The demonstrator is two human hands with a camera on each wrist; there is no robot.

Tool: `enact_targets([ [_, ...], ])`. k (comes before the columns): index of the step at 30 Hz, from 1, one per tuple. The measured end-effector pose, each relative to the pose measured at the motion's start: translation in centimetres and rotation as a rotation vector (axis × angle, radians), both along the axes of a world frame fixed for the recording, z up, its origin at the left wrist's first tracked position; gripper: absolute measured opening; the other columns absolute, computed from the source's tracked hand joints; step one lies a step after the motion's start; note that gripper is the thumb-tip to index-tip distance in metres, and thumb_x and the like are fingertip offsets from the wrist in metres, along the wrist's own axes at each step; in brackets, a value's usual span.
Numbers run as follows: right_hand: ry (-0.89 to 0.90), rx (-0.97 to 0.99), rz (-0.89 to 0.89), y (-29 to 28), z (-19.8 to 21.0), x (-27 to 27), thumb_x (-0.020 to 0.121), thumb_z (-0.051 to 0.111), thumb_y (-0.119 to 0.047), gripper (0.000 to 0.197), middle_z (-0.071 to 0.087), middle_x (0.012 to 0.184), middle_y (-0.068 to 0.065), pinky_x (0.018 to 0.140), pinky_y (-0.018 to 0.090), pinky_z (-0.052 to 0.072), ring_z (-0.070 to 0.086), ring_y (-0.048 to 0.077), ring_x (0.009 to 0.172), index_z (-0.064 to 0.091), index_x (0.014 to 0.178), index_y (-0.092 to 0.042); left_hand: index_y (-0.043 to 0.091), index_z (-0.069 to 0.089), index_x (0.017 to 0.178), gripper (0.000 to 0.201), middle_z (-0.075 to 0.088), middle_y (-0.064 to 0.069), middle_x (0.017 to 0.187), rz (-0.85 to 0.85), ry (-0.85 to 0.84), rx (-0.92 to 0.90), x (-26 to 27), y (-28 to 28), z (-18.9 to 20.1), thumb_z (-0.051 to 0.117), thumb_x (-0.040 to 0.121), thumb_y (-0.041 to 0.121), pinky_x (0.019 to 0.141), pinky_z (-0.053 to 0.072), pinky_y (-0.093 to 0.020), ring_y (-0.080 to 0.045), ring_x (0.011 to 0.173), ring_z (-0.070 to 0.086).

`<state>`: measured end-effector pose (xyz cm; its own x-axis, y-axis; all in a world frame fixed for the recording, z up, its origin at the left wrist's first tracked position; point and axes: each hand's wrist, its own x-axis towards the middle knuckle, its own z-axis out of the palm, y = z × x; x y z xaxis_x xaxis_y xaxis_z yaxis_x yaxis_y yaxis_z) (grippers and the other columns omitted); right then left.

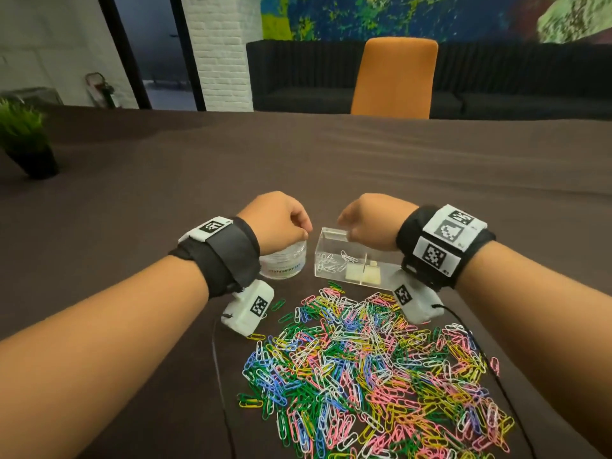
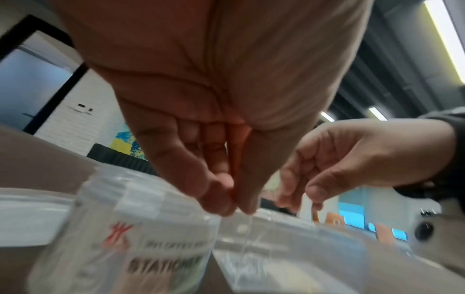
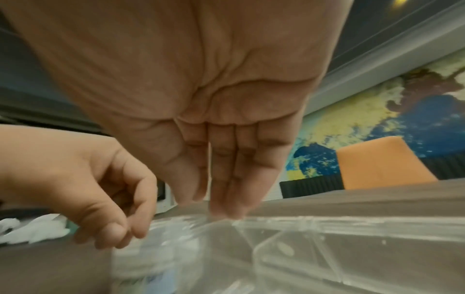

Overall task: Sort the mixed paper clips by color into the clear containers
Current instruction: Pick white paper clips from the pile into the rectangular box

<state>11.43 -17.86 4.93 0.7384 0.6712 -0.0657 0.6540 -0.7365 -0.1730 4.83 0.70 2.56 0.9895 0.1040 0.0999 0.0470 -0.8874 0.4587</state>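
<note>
A big pile of mixed coloured paper clips [image 1: 364, 376] lies on the brown table near me. Behind it stand a round clear jar [image 1: 283, 263] [image 2: 141, 238] and a rectangular clear box [image 1: 331, 250] [image 3: 327, 248]. Several white clips [image 1: 331, 261] lie in the box. My left hand [image 1: 306, 234] [image 2: 235, 206] hovers over the jar's mouth with thumb and fingertips pressed together; no clip shows between them. My right hand [image 1: 344, 231] [image 3: 214, 206] points its straight fingers down at the box's left rim, with nothing seen in it.
A potted plant [image 1: 26, 144] stands at the table's far left. An orange chair [image 1: 394, 77] and a dark sofa sit beyond the far edge. Thin black cords [image 1: 218, 359] run from the wrist cameras beside the pile.
</note>
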Motion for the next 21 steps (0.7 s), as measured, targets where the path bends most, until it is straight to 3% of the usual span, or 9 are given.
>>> enact_targets([
  [3,-0.036,0.007,0.092,-0.4,-0.3,-2.6,0.087,0.058,-0.015,0.014,0.065,0.086,-0.012,0.073,0.022,0.042,0.060,0.018,0.087,0.066,0.091,-0.026,0.024,0.076,0.085,0.006,0.063,0.018,0.067,-0.107,0.147,0.197,-2.0,0.2,-0.6,0.074,0.080,0.023,0.069,0.048,-0.023,-0.002,0.068,0.059],
  [5,-0.043,-0.102,0.147,-0.5,-1.8,-4.1,0.087,0.056,-0.018,0.010,0.063,0.080,-0.009,0.059,0.021,0.036,0.057,0.019,0.079,0.064,0.085,-0.024,0.022,0.076,0.086,0.006,0.062,0.016,0.066,-0.180,0.256,0.296,-3.1,-0.4,-1.5,0.072,0.082,0.024,0.070,0.050,-0.024,-0.008,0.069,0.059],
  [8,-0.015,-0.357,0.146,-0.2,-4.4,-4.9,0.092,0.053,-0.021,0.019,0.069,0.089,0.002,0.069,0.025,0.051,0.064,0.025,0.082,0.070,0.096,-0.015,0.019,0.074,0.080,0.020,0.064,0.011,0.067,-0.212,0.345,0.387,-4.1,-1.8,-2.8,0.072,0.084,0.039,0.067,0.050,-0.025,-0.012,0.068,0.060],
  [11,-0.032,-0.464,0.118,-0.3,-5.2,-4.5,0.096,0.055,-0.030,0.024,0.063,0.085,0.003,0.068,0.030,0.048,0.060,0.026,0.079,0.067,0.098,-0.009,0.017,0.072,0.077,0.036,0.069,0.004,0.071,-0.180,0.382,0.394,-4.5,-2.6,-3.7,0.074,0.079,0.053,0.066,0.053,-0.028,-0.016,0.068,0.064],
  [16,-0.009,-0.401,0.124,-0.8,-5.4,-4.2,0.096,0.055,-0.032,0.023,0.069,0.095,0.004,0.075,0.032,0.054,0.065,0.025,0.087,0.069,0.102,-0.015,0.016,0.072,0.081,0.016,0.065,0.008,0.070,-0.205,0.399,0.334,-4.8,-2.6,-3.5,0.074,0.084,0.032,0.067,0.049,-0.025,-0.013,0.069,0.058],
  [19,0.012,-0.336,0.152,-1.1,-5.5,-4.3,0.093,0.060,-0.029,0.012,0.068,0.094,-0.001,0.072,0.029,0.051,0.064,0.022,0.086,0.069,0.096,-0.021,0.017,0.076,0.086,0.008,0.068,0.006,0.066,-0.156,0.440,0.154,-4.8,-1.2,-3.5,0.070,0.085,0.023,0.061,0.049,-0.020,-0.006,0.058,0.059],
  [21,0.050,-0.289,0.175,-1.2,-5.7,-4.4,0.089,0.061,-0.020,0.010,0.065,0.089,-0.006,0.069,0.026,0.048,0.061,0.019,0.084,0.069,0.094,-0.025,0.018,0.073,0.084,0.005,0.073,-0.002,0.074,-0.100,0.478,-0.025,-5.0,0.0,-3.5,0.070,0.085,0.021,0.061,0.054,-0.024,-0.015,0.064,0.068],
])
